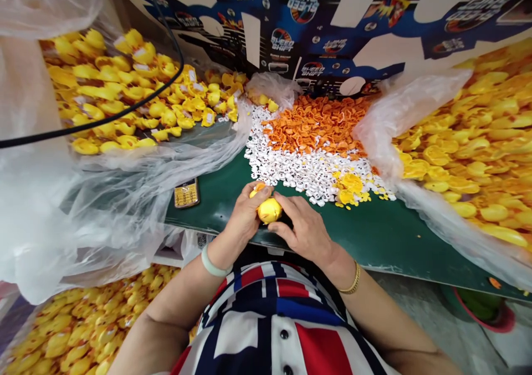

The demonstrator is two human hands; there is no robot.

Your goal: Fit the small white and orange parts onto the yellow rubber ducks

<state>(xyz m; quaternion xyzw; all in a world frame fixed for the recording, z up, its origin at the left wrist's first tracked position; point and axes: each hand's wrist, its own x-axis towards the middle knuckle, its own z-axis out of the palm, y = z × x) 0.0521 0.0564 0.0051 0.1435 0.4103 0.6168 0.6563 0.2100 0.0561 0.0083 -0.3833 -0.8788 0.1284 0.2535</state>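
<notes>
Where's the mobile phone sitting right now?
In the head view, the mobile phone lies at the left end of the green table, just left of the left hand, which grips the yellow duck with the right hand.

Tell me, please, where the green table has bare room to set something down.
Bare table lies right of the right hand, bordered by the white pieces, the right bag and the near edge. A smaller patch sits between the phone and the left hand. Behind the held duck, white and orange pieces crowd it.
</notes>
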